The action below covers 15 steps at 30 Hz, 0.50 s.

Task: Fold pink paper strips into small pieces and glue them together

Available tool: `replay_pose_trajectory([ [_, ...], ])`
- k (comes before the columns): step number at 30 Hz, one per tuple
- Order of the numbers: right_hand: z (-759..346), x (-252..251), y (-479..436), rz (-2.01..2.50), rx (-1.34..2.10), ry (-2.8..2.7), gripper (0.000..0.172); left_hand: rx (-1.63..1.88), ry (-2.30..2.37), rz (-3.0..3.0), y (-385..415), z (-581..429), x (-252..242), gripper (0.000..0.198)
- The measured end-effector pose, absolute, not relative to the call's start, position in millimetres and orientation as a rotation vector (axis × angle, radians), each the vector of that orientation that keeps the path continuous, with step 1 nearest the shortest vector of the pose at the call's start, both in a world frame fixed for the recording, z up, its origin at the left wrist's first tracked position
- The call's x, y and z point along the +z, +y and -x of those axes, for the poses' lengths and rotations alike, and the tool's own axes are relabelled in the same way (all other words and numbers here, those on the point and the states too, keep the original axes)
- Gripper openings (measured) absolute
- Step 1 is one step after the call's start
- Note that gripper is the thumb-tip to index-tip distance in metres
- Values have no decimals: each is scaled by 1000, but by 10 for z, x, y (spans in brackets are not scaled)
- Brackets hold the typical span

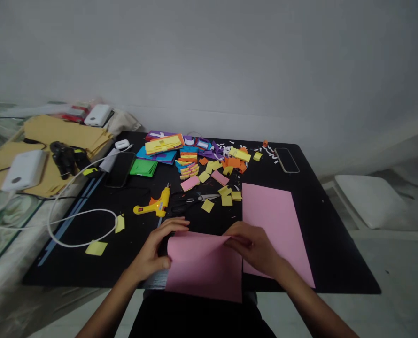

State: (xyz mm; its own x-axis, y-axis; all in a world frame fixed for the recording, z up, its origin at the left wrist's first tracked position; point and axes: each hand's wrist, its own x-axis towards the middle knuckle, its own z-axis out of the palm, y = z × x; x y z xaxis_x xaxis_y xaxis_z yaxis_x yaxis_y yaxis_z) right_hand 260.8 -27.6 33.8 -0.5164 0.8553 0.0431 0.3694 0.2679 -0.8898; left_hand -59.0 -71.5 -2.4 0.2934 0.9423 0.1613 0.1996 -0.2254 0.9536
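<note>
A sheet of pink paper (204,272) lies at the table's front edge, its far side curled over toward me and its near side hanging slightly past the edge. My left hand (156,249) holds the left end of the curl, thumb at the side and fingers over the top. With thumb and fingers pinched, my right hand (254,244) grips the upper right corner. A second pink sheet (275,220) lies flat to the right, partly under my right hand and forearm. Beyond my hands are a yellow glue gun (154,204) and scissors (198,199).
Folded coloured paper pieces (165,144), yellow squares (208,205) and white scraps cover the table's far middle. Phones lie at left (120,169) and right (287,160). A white cable (82,212) loops across the left side. At right stands a white stool (373,199).
</note>
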Motion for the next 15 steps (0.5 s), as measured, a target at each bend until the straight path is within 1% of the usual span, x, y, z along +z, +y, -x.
replay_pose_trajectory([
  [2,-2631,475,-190,1181,1199,-1892,26,1032,1054,-1619,-630,523,-55,96],
  [3,-2640,524,-146,1229,1184,-1832,27,1031,1068,-1585,-593,469,-73,95],
  [4,-2647,560,-99,1274,1170,-1774,29,1030,1113,-1539,-559,405,-86,85],
  [6,-2655,598,6,1346,1153,-1647,35,960,1228,-1414,-501,268,-84,53],
  [7,-2657,601,61,1370,1153,-1567,39,942,1250,-1337,-475,204,-67,48],
  [9,-2661,583,160,1387,1173,-1362,51,963,1253,-1161,-426,105,-9,50],
  [13,-2685,471,206,1353,1305,-1074,88,1023,1280,-974,-372,42,105,58],
  [14,-2690,431,172,1341,1375,-1044,95,1035,1285,-923,-372,44,115,60],
  [15,-2691,390,123,1330,1460,-1012,98,1042,1286,-871,-378,48,118,62],
])
